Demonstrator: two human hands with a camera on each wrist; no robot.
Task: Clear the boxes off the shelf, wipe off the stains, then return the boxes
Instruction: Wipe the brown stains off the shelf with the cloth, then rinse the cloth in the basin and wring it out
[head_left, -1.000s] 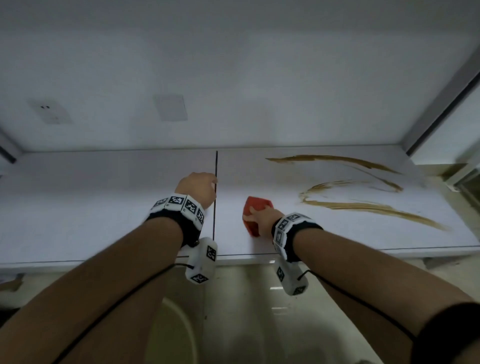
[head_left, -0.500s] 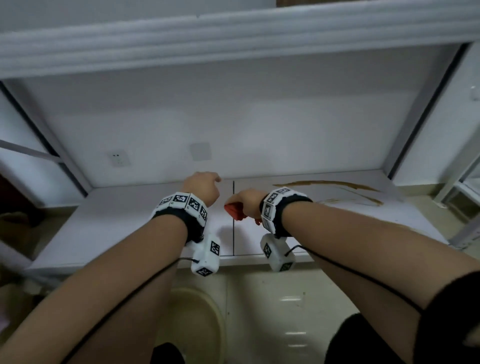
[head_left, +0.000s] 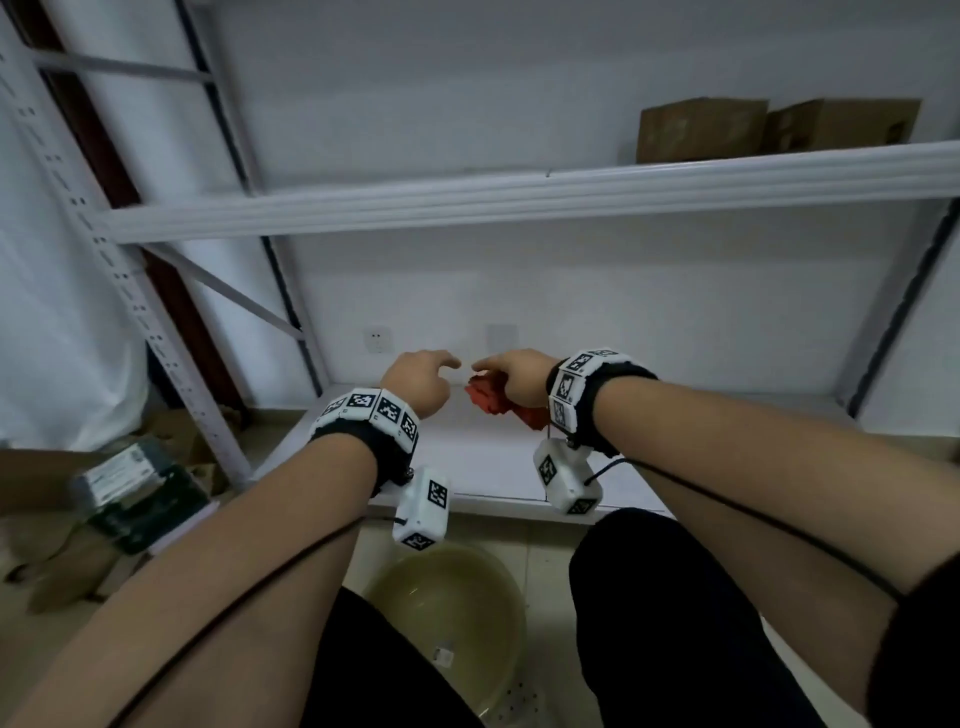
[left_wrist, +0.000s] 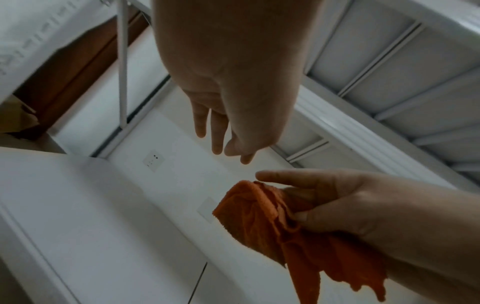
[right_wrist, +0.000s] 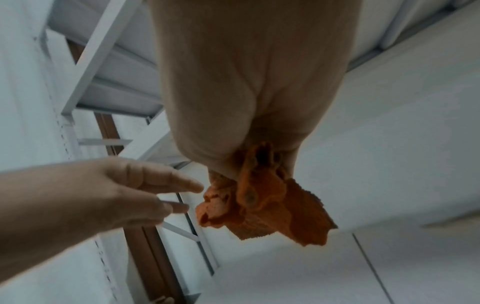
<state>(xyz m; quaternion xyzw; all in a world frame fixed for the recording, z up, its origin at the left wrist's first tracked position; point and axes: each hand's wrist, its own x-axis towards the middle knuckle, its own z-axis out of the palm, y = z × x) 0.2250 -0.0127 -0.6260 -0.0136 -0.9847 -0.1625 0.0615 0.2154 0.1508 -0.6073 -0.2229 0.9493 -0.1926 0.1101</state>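
Note:
My right hand holds a crumpled orange-red cloth above the white lower shelf; the cloth hangs from curled fingers, and in the right wrist view the cloth dangles below the palm. My left hand hovers just left of the cloth with fingers straight, holding nothing; its fingertips sit a short gap from the cloth. Two brown cardboard boxes stand on the upper shelf at the right. My arms hide the shelf's right part, and no stains show.
A yellowish basin sits on the floor below the shelf edge, between my knees. Flattened cardboard and a green-and-white packet lie on the floor at the left. White upright posts frame the rack.
My head has tilted up, bringing the upper shelf and boxes into view. The right hand lifted the cloth off the shelf and moved left toward the left hand.

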